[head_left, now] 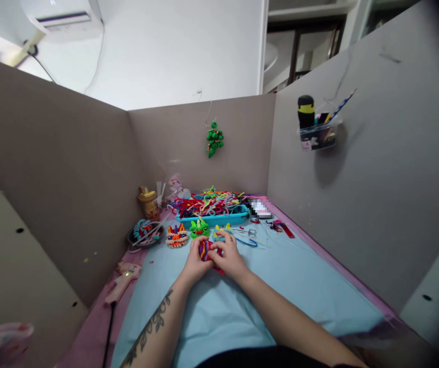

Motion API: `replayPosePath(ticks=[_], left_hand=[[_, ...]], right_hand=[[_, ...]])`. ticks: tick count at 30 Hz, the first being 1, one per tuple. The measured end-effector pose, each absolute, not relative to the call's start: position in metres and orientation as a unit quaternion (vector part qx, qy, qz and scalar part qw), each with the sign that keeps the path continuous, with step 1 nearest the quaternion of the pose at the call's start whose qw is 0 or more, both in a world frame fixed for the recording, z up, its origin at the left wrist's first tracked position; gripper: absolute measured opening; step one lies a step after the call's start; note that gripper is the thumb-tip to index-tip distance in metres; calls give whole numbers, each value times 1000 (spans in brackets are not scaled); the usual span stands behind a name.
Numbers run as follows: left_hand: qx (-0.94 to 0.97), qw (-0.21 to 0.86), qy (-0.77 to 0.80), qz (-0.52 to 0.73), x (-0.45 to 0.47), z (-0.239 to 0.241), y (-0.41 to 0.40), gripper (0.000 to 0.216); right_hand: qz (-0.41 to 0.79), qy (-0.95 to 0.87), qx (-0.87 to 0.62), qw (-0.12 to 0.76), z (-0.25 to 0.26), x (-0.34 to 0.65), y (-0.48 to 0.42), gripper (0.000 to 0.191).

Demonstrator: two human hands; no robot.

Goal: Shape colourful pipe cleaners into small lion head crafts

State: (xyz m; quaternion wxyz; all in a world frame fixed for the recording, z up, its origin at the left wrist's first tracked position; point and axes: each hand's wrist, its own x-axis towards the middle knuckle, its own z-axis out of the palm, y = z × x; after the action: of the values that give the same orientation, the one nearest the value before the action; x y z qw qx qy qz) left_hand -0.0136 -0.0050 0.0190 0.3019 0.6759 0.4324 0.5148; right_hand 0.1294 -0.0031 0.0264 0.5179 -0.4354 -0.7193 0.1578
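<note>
Now your left hand [195, 261] and right hand [230, 258] both pinch the red-and-blue pipe-cleaner figure [204, 250] between fingertips, low over the blue mat [280, 286], likely for steadiness, near the finished figures [188, 232].

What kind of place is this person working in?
Probably a small craft booth, walled by grey partitions. A blue tray heaped with pipe cleaners, a pink glue gun and finished fuzzy figures lie near, and the left hand and right hand hold a red-and-blue pipe-cleaner piece.
</note>
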Motion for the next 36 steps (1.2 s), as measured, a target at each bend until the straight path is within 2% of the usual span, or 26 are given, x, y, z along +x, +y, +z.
replayPosePath(ticks=[11, 13, 16, 19, 23, 28, 33, 36], left_hand=[[686, 309, 424, 504, -15, 17, -2, 57], [666, 347, 420, 510, -15, 19, -3, 57], [608, 461, 400, 508, -17, 22, -5, 61], [537, 527, 380, 538, -20, 25, -5, 61], [461, 549, 373, 589, -22, 29, -4, 62], [487, 499, 395, 598, -23, 23, 1, 55], [595, 401, 447, 535, -23, 15, 5, 47], [658, 329, 453, 504, -21, 14, 4, 51]], right_hand=[[252, -709, -457, 475, 34, 128, -6, 7], [282, -704, -444, 478, 32, 130, -1, 9], [328, -692, -400, 504, 29, 137, 7, 16], [304, -714, -352, 523, 33, 146, 8, 24], [222, -821, -263, 456, 41, 151, -2, 30], [189, -813, -254, 488, 43, 146, -7, 10], [269, -675, -325, 606, 42, 151, -1, 16], [380, -622, -325, 603, 40, 152, 0, 20]])
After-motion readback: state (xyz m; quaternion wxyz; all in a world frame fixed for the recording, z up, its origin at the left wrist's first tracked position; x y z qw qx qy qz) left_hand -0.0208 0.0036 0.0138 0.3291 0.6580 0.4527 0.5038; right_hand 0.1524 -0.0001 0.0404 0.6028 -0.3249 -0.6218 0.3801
